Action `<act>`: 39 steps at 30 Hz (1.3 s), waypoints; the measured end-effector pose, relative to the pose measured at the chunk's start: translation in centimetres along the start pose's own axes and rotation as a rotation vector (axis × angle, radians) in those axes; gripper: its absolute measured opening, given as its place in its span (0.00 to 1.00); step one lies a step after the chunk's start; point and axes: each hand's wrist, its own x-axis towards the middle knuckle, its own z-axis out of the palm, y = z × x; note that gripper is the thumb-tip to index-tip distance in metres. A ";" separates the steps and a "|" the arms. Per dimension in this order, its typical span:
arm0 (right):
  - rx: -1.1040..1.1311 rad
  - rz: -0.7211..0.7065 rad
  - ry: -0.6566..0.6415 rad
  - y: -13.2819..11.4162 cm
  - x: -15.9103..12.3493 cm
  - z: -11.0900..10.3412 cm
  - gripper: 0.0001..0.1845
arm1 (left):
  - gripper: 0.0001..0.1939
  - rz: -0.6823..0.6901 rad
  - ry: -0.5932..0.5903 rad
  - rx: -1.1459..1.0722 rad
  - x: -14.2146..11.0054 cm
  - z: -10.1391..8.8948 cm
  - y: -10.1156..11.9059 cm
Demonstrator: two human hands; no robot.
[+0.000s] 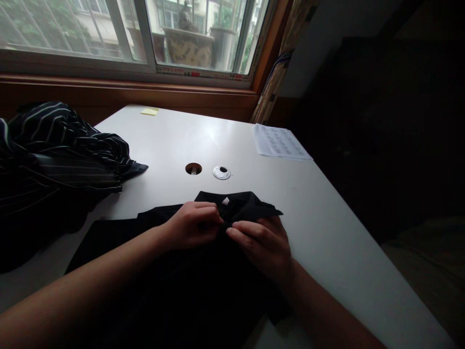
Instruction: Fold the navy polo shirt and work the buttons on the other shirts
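A black collared shirt (203, 291) lies spread on the white table (167, 140), its collar (250, 203) toward the window and a small pale label (225, 201) inside the neck. My left hand (194, 224) is closed, pinching the cloth just below the collar. Close beside it, my right hand (263, 242) grips the other side of the front opening between thumb and fingers, partly under the right collar point. The fingertips of both hands almost meet. Whatever small detail sits between them is too dark to make out.
Dark striped clothes (65, 150) are heaped at the left. Farther back are a round cable hole (193, 168), a loose grommet cover (221, 172), a yellow note (149, 111) and printed sheets (281, 143). The table's right edge slopes toward me; a window (196, 39) stands behind.
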 end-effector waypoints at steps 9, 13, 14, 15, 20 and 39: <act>0.026 0.052 0.022 -0.1 0.5 0.0 0.11 | 0.05 -0.009 -0.004 -0.032 0.1 -0.3 0.1; 0.038 0.058 0.050 -0.1 0.8 0.0 0.11 | 0.06 -0.012 -0.014 -0.040 0.0 -0.4 -0.1; 0.038 0.057 0.051 -0.1 0.8 0.0 0.11 | 0.06 -0.009 -0.013 -0.042 0.0 -0.4 -0.1; 0.038 0.056 0.051 -0.1 0.8 0.0 0.12 | 0.06 -0.005 -0.010 -0.042 0.0 -0.4 -0.1; 0.067 0.088 0.051 0.0 0.8 0.2 0.12 | 0.06 0.044 0.033 -0.004 0.3 -0.4 0.3; 0.555 0.441 0.021 -0.1 1.5 1.1 0.07 | 0.06 0.165 0.183 0.284 -0.2 0.5 0.0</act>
